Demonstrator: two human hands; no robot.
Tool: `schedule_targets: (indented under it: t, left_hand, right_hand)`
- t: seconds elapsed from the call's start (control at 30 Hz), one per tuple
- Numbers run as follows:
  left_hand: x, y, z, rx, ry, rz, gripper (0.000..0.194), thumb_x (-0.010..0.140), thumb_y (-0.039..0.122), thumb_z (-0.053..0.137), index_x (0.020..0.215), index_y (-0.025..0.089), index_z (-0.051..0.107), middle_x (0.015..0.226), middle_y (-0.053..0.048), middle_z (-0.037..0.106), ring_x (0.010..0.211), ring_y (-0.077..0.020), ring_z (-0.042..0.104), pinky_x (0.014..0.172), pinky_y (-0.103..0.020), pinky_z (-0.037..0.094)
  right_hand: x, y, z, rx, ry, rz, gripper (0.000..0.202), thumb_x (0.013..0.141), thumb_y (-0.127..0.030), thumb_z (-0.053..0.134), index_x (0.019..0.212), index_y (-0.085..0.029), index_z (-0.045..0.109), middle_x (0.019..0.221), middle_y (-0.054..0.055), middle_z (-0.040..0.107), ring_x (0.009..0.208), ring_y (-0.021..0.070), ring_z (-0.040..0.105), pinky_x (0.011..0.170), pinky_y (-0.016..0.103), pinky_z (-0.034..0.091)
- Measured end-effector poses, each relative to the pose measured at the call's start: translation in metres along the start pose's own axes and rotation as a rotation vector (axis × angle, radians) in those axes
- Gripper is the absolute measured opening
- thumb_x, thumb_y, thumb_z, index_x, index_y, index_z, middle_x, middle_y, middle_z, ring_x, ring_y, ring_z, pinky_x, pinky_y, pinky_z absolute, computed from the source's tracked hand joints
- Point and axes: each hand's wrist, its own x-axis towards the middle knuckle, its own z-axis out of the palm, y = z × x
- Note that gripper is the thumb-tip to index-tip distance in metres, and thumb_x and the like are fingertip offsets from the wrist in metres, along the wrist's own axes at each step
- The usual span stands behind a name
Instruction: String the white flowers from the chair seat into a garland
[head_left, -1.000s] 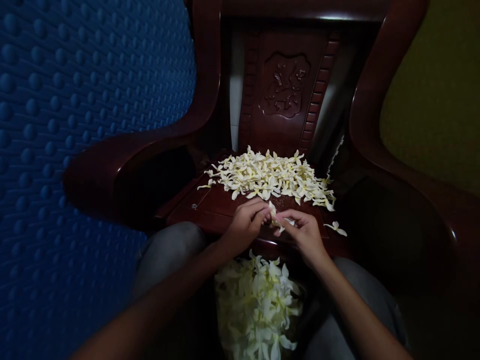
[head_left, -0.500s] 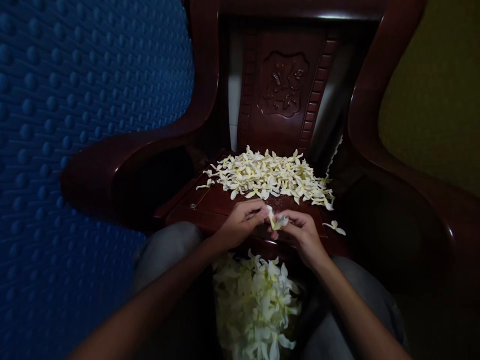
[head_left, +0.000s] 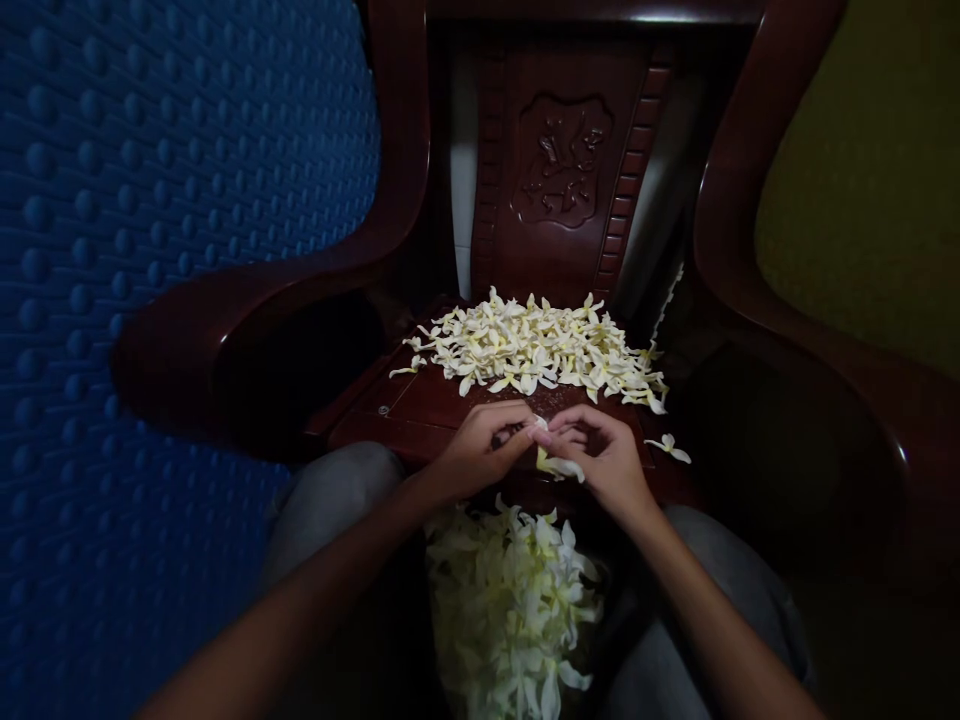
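Observation:
My left hand (head_left: 491,440) and my right hand (head_left: 596,450) meet over the front edge of a dark red wooden chair seat. Between their fingertips is a white flower (head_left: 559,466) with a yellowish base, its petals hanging toward the right palm. Both hands pinch it, thumbs and fingers nearly touching. Just behind them a wide heap of white flowers (head_left: 536,345) lies on the seat (head_left: 420,410). Below, between my knees, more white flowers (head_left: 517,610) fill what looks like a clear bag or container, whose edges are hard to make out.
A single loose flower (head_left: 668,448) lies to the right of the heap. Curved wooden armrests (head_left: 247,310) flank the seat, and a carved backrest (head_left: 566,160) rises behind. Blue studded padding (head_left: 172,130) stands at the left. My knees (head_left: 349,490) are close on both sides.
My right fingers have shifted up and closed in against the left fingertips. The flower has tipped lower, its petals now hanging under the right thumb. The view has shifted slightly.

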Motion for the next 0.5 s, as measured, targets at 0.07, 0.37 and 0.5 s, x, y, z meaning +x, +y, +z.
schedule_targets:
  t: [0.07, 0.37, 0.5]
  left_hand:
    - [-0.0001, -0.0014, 0.0002, -0.021, 0.001, 0.0, 0.031, 0.091, 0.032, 0.046, 0.069, 0.013, 0.059, 0.067, 0.0, 0.051, 0.064, -0.012, 0.045, 0.059, -0.024, 0.033]
    - [-0.001, -0.0008, 0.0039, -0.058, -0.007, 0.006, 0.035, 0.094, 0.033, 0.042, 0.067, 0.014, 0.055, 0.068, 0.0, 0.049, 0.067, -0.0127, 0.047, 0.063, -0.024, 0.037]
    - [-0.0009, -0.0038, 0.0047, 0.005, 0.027, 0.023, 0.034, 0.094, 0.032, 0.043, 0.067, 0.014, 0.054, 0.067, 0.0, 0.048, 0.066, -0.0127, 0.045, 0.063, -0.025, 0.036]
  right_hand:
    - [0.001, 0.0013, -0.0002, -0.009, 0.005, 0.016, 0.028, 0.06, -0.035, 0.083, 0.074, -0.017, 0.066, 0.06, 0.0, 0.062, 0.051, 0.0117, 0.053, 0.048, 0.022, 0.04]
    - [0.0005, -0.0003, -0.0042, -0.107, 0.082, -0.101, 0.018, 0.068, -0.032, 0.076, 0.071, -0.017, 0.068, 0.062, 0.001, 0.063, 0.054, 0.013, 0.055, 0.052, 0.024, 0.044]
    - [-0.0024, -0.0027, -0.0022, -0.243, 0.09, -0.213, 0.015, 0.076, -0.031, 0.07, 0.071, -0.016, 0.068, 0.069, 0.003, 0.064, 0.061, 0.0137, 0.057, 0.057, 0.025, 0.045]
